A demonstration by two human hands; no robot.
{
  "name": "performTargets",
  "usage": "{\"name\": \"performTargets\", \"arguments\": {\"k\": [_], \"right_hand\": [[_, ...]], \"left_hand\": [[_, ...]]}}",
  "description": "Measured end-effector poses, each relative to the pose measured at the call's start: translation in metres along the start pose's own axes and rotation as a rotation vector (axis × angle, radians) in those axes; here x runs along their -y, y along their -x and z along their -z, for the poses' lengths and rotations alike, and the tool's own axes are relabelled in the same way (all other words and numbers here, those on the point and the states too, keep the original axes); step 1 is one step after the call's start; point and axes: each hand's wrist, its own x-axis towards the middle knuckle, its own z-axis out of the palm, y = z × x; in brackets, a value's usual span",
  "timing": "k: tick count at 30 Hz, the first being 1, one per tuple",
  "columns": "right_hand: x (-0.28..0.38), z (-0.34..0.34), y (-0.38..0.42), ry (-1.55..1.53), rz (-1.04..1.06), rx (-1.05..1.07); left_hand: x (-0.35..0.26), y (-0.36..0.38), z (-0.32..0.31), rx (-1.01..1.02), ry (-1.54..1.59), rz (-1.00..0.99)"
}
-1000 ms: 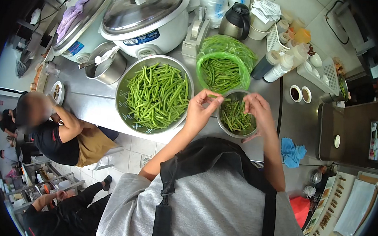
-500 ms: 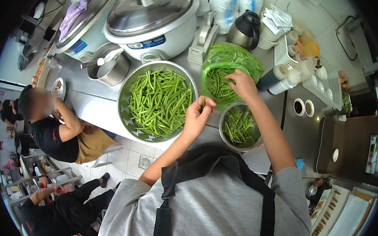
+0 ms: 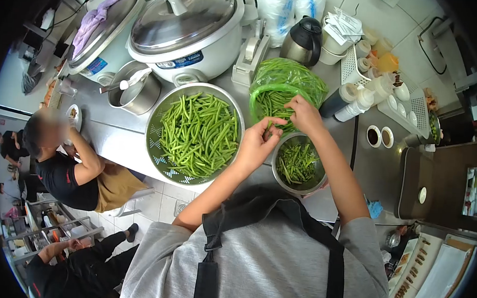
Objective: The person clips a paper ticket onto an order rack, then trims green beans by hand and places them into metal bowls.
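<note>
My left hand [image 3: 259,143] is over the near edge of the green plastic bag [image 3: 307,77], its thumb and fingers pinched on what looks like a green bean. Close beside it, at the bag's mouth, my right hand [image 3: 306,117] also has its fingertips pinched together. Whatever is between them is mostly hidden, but it seems to be a bean. Long green beans [image 3: 273,105] lie inside the open bag. Below the hands, a steel bowl [image 3: 323,178] holds short green bean ends [image 3: 296,163]. On the left, a perforated metal colander [image 3: 154,139] is heaped with green beans [image 3: 198,136].
Behind the colander stand a large rice cooker [image 3: 200,60] and a steel pot [image 3: 144,98]. A tape dispenser [image 3: 251,58], a thermos [image 3: 302,42] and squeeze bottles [image 3: 357,104] line the back. Two sauce cups [image 3: 380,136] sit right. A seated person [image 3: 67,167] is at the left.
My left hand has moved right and up, meeting my right hand at the bag. My right hand has drawn slightly back from the beans in the bag. The view has shifted slightly.
</note>
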Motion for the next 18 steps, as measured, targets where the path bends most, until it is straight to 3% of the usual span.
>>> {"name": "performTargets", "arguments": {"k": [9, 12, 15, 18], "right_hand": [[-0.01, 0.004, 0.017, 0.122, 0.058, 0.097], [0.009, 0.014, 0.021, -0.096, 0.057, -0.074], [0.059, 0.05, 0.034, -0.351, -0.004, -0.153], [0.092, 0.067, 0.064, -0.683, -0.005, -0.118]], "left_hand": [[0.023, 0.022, 0.004, -0.082, 0.008, 0.096], [0.025, 0.019, 0.001, -0.141, -0.054, -0.023], [0.007, 0.02, 0.004, -0.141, -0.131, 0.035], [-0.008, 0.022, 0.002, -0.13, -0.213, -0.214]]}}
